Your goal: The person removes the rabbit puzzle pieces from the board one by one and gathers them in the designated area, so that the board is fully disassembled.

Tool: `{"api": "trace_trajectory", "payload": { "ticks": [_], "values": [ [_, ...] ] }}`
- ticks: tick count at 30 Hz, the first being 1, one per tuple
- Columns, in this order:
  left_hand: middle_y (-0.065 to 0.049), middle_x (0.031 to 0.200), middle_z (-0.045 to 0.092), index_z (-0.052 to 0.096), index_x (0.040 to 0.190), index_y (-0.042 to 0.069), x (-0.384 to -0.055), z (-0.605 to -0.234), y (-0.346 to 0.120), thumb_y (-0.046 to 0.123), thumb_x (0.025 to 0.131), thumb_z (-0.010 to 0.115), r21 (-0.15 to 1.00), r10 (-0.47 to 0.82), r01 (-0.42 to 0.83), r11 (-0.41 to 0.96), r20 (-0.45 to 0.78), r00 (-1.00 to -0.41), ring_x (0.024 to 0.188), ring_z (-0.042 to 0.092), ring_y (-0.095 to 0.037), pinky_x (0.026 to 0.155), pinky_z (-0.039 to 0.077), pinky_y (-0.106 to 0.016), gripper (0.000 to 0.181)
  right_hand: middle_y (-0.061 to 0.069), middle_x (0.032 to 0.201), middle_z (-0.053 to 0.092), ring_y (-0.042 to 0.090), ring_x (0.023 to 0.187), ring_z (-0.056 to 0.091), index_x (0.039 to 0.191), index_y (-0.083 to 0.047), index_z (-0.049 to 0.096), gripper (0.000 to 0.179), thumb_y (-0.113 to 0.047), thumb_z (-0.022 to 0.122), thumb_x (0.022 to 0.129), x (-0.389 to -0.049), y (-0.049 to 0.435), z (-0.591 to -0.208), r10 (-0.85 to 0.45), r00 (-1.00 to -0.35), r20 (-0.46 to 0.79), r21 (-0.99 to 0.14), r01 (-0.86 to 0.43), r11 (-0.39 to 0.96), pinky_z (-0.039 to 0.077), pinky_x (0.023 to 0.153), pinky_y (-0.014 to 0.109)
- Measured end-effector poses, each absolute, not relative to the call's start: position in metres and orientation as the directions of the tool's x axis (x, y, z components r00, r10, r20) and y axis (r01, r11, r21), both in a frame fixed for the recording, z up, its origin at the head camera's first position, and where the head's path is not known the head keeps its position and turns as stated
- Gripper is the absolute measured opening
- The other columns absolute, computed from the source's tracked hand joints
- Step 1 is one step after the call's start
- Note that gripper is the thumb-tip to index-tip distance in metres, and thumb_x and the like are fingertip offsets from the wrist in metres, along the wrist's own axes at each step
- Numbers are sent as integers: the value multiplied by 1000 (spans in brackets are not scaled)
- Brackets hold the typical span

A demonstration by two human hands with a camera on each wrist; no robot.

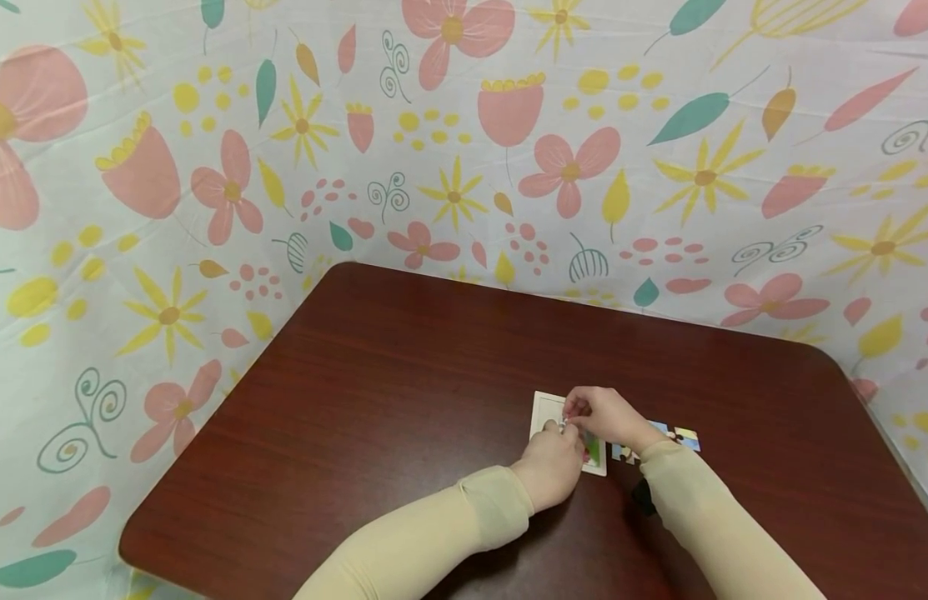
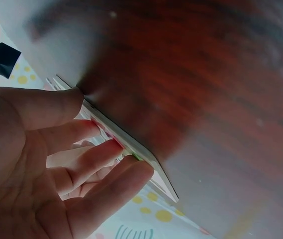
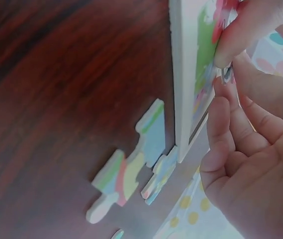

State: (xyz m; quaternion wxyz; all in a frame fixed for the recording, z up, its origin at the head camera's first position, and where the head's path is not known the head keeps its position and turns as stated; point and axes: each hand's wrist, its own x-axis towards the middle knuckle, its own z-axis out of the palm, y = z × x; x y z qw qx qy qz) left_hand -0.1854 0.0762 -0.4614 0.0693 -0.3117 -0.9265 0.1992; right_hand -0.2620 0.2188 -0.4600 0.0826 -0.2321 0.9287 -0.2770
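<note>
puzzle board: no text I can make out tbh
loose pieces: can't read any letters or numbers
floral backdrop: no legible words or brand either
tabletop: no readable labels

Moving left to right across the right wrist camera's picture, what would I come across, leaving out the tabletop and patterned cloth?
Loose puzzle pieces → the puzzle's white frame → the person's right hand.
</note>
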Motion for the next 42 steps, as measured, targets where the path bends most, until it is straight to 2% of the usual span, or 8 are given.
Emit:
{"api": "trace_trajectory", "payload": {
  "ticks": [5, 12, 19, 32, 42],
  "values": [
    [9, 102, 52, 58, 124, 26, -185, -462, 76, 32, 97, 46, -418, 608, 549, 724, 11, -794, 80, 48, -10, 49, 41, -15, 30, 0, 78, 63, 12, 69, 55, 89, -6, 66, 7, -1, 67, 84, -264, 220, -463, -444, -894, -55, -604, -324, 728, 46, 57, 27],
    [10, 108, 53, 58, 124, 27, -186, -461, 75, 33, 97, 46, -389, 594, 550, 740, -6, -804, 83, 48, -9, 52, 42, -16, 30, 0, 78, 67, 14, 64, 56, 90, -7, 70, 5, -6, 65, 88, -264, 223, -463, -400, -913, -78, -632, -264, 728, 47, 56, 28],
    [9, 106, 54, 58, 127, 29, -186, -460, 75, 31, 98, 46, -357, 584, 548, 757, -10, -812, 81, 48, -9, 50, 41, -17, 32, 3, 82, 66, 15, 72, 56, 90, -7, 69, 5, -8, 65, 89, -264, 224, -458, -395, -919, -16, -634, -296, 714, 48, 64, 32],
    [8, 107, 54, 57, 127, 27, -188, -460, 75, 30, 99, 45, -351, 586, 552, 756, -14, -810, 82, 48, -10, 52, 42, -17, 31, 4, 88, 68, 18, 80, 59, 93, -6, 71, 9, -10, 65, 89, -264, 232, -455, -389, -921, -21, -666, -277, 693, 49, 71, 34],
    [8, 100, 53, 61, 121, 30, -186, -458, 75, 30, 98, 46, -341, 589, 565, 751, -42, -807, 82, 47, -10, 51, 41, -18, 28, 6, 90, 68, 16, 76, 56, 96, -5, 71, 11, -10, 63, 90, -261, 248, -452, -406, -912, -55, -654, -274, 705, 47, 66, 30]
  ]
}}
